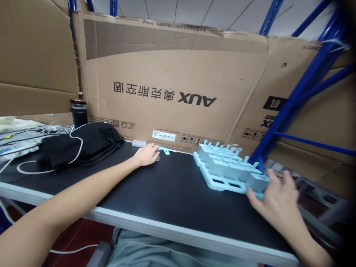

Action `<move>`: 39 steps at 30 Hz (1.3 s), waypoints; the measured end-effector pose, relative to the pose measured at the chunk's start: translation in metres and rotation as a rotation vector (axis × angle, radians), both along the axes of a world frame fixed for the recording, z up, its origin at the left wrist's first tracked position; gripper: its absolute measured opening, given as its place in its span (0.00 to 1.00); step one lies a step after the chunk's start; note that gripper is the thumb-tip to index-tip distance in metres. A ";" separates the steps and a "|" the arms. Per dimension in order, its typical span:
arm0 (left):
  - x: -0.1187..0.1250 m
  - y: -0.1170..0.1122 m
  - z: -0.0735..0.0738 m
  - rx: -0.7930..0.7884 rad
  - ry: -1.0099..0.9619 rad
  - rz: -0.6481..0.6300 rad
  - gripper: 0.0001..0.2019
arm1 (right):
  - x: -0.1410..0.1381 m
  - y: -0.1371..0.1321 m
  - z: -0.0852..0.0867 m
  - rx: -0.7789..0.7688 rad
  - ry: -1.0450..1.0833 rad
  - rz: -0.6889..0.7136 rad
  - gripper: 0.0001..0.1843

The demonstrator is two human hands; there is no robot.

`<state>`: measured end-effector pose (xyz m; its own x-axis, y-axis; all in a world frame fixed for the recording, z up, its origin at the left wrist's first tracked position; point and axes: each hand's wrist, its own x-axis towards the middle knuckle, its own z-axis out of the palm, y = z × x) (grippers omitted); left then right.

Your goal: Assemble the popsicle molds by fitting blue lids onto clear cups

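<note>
A light-blue popsicle mold stands on the right part of the black table, with several block-shaped cups in its rack and small stick handles pointing up. My right hand is at the mold's front right corner, slightly blurred. Its thumb and fingers are spread around the nearest cup; whether they touch it is unclear. Near the cardboard at the back, my left hand rests low with curled fingers. A clear piece shows under its fingertips, mostly hidden. Small light-blue stick pieces lie just right of that hand.
A black bag with a white cable lies at left, before a dark bottle. Tangled cables are at far left. A large cardboard sheet walls off the back. Blue rack posts rise at right.
</note>
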<state>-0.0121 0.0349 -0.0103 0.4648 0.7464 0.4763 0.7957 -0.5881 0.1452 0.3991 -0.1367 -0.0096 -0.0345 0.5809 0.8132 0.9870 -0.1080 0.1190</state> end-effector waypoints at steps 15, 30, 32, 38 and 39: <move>-0.020 0.014 0.001 -0.072 0.127 -0.152 0.16 | -0.214 0.184 0.014 -0.729 -0.080 0.413 0.16; 0.005 -0.013 0.001 -0.104 0.138 -0.346 0.25 | -0.151 0.136 0.021 -0.835 0.067 0.447 0.16; 0.006 -0.014 0.000 -0.085 0.118 -0.351 0.30 | -0.146 0.132 0.029 -0.871 0.151 0.471 0.17; 0.013 -0.019 0.000 -0.117 0.104 -0.273 0.32 | -0.155 0.124 0.038 -0.840 0.578 0.692 0.12; 0.014 -0.020 0.000 -0.092 0.085 -0.283 0.31 | -0.159 0.123 0.037 -0.822 0.742 0.781 0.12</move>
<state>0.0021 0.0146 -0.0103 0.6958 0.6198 0.3628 0.6135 -0.7756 0.1484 0.2400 -0.0135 0.0273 -0.2847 0.9344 0.2142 0.6165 0.3496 -0.7055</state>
